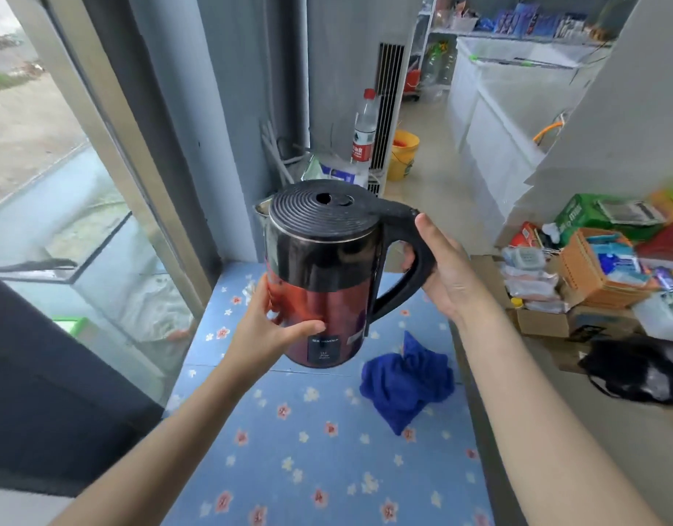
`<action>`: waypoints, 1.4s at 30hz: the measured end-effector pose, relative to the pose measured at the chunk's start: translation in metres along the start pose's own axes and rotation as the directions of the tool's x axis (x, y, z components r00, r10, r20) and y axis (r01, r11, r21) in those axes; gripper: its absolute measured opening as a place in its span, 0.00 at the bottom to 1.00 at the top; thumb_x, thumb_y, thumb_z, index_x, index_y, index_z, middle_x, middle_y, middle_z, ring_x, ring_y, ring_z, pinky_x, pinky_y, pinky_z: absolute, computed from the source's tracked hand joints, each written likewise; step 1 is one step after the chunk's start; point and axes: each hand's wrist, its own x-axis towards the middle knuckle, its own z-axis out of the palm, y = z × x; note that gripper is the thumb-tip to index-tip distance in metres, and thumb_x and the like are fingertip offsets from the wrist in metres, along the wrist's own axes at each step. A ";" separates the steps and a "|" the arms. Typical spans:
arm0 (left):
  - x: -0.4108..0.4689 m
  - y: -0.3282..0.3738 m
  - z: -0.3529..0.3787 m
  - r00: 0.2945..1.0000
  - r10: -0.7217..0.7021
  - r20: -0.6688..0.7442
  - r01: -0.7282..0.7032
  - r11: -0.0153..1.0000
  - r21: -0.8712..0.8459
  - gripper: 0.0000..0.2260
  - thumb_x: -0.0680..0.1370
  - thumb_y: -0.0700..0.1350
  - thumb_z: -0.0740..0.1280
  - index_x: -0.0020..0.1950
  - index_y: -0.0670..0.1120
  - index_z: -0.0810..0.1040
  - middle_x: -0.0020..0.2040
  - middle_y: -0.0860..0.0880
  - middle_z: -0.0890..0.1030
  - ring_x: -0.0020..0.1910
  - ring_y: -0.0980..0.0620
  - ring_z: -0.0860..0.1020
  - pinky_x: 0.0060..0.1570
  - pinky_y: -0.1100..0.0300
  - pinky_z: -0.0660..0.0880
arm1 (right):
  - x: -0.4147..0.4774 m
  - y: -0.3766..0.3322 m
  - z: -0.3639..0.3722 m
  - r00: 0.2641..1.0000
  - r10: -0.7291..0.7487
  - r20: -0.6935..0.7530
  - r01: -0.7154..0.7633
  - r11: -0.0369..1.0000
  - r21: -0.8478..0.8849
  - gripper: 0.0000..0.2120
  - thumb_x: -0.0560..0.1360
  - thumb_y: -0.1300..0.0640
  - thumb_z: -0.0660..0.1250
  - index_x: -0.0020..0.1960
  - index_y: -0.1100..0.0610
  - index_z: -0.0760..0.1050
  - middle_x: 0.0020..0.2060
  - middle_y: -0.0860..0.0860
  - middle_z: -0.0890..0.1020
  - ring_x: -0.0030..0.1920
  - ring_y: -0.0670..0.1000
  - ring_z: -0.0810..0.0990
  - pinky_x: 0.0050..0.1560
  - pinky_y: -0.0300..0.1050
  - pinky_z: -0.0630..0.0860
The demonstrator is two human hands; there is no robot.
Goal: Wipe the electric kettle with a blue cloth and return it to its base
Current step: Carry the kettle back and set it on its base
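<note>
While the right hand (449,267) curls round the handle (416,260), the left hand (266,324) fingers wrap the kettle (319,282), up in the air. The blue cloth (407,377) lies loose below the right fingers. I cannot tell if wiping is done; going back on its base is left.

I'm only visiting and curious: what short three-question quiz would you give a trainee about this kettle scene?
1. True or false: the blue cloth lies on the table, in neither hand.
2. Which hand grips the kettle by its handle? A) left B) right C) neither
3. Fill in: the left hand holds the kettle's red ____.
Key: 1 true; 2 B, the right hand; 3 body.
</note>
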 end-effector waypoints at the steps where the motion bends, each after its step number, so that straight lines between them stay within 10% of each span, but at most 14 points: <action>1: 0.001 0.027 -0.001 1.000 0.002 0.025 -0.002 1.000 0.004 0.38 0.63 0.49 0.81 0.70 0.53 0.70 0.59 0.53 0.81 0.52 0.68 0.78 0.51 0.76 0.70 | -0.006 -0.028 0.001 0.999 0.006 -0.035 -0.005 1.000 0.009 0.22 0.60 0.36 0.75 0.39 0.54 0.77 0.26 0.48 0.73 0.27 0.46 0.71 0.34 0.42 0.66; 6: 0.006 0.155 0.001 0.986 -0.003 0.164 0.002 1.000 0.012 0.46 0.58 0.63 0.81 0.72 0.57 0.67 0.61 0.59 0.80 0.59 0.64 0.78 0.59 0.67 0.72 | -0.042 -0.155 -0.012 0.987 -0.008 -0.158 0.020 0.997 0.077 0.16 0.64 0.39 0.75 0.37 0.51 0.80 0.28 0.48 0.74 0.29 0.46 0.72 0.34 0.41 0.66; 13: -0.015 0.250 0.090 0.919 0.068 0.388 -0.062 0.998 -0.029 0.35 0.67 0.50 0.78 0.70 0.48 0.68 0.57 0.52 0.80 0.53 0.63 0.79 0.54 0.68 0.72 | -0.127 -0.256 -0.095 0.963 -0.085 -0.257 0.099 0.994 0.042 0.20 0.64 0.41 0.74 0.38 0.56 0.73 0.26 0.50 0.71 0.28 0.47 0.69 0.33 0.42 0.64; 25: -0.059 0.359 0.379 0.791 0.172 0.587 -0.132 0.985 -0.111 0.33 0.67 0.49 0.80 0.68 0.54 0.71 0.60 0.60 0.79 0.56 0.70 0.77 0.50 0.76 0.72 | -0.267 -0.355 -0.357 0.838 -0.188 -0.513 0.195 0.980 -0.040 0.20 0.69 0.39 0.71 0.45 0.56 0.77 0.37 0.56 0.74 0.38 0.52 0.73 0.48 0.50 0.73; 29: -0.058 0.381 0.478 0.741 0.188 0.644 -0.154 0.982 -0.109 0.42 0.60 0.58 0.79 0.71 0.53 0.69 0.63 0.58 0.79 0.58 0.68 0.77 0.56 0.72 0.73 | -0.289 -0.368 -0.449 0.801 -0.208 -0.562 0.249 0.969 -0.005 0.13 0.70 0.42 0.70 0.44 0.52 0.80 0.36 0.50 0.74 0.33 0.46 0.72 0.35 0.39 0.69; 38: -0.046 0.435 0.728 0.620 0.193 0.761 -0.144 0.981 -0.131 0.39 0.62 0.54 0.80 0.70 0.51 0.69 0.62 0.55 0.79 0.60 0.65 0.77 0.62 0.61 0.74 | -0.319 -0.418 -0.682 0.742 -0.216 -0.635 0.244 0.969 -0.044 0.34 0.66 0.39 0.73 0.62 0.59 0.74 0.31 0.50 0.69 0.31 0.47 0.70 0.34 0.39 0.68; 42: -0.053 0.458 0.838 0.549 0.187 0.815 -0.119 0.982 -0.145 0.37 0.66 0.52 0.80 0.71 0.53 0.68 0.62 0.57 0.80 0.64 0.58 0.77 0.67 0.54 0.73 | -0.344 -0.437 -0.785 0.676 -0.225 -0.702 0.249 0.966 -0.069 0.20 0.69 0.40 0.68 0.51 0.55 0.79 0.29 0.48 0.71 0.31 0.47 0.70 0.38 0.43 0.65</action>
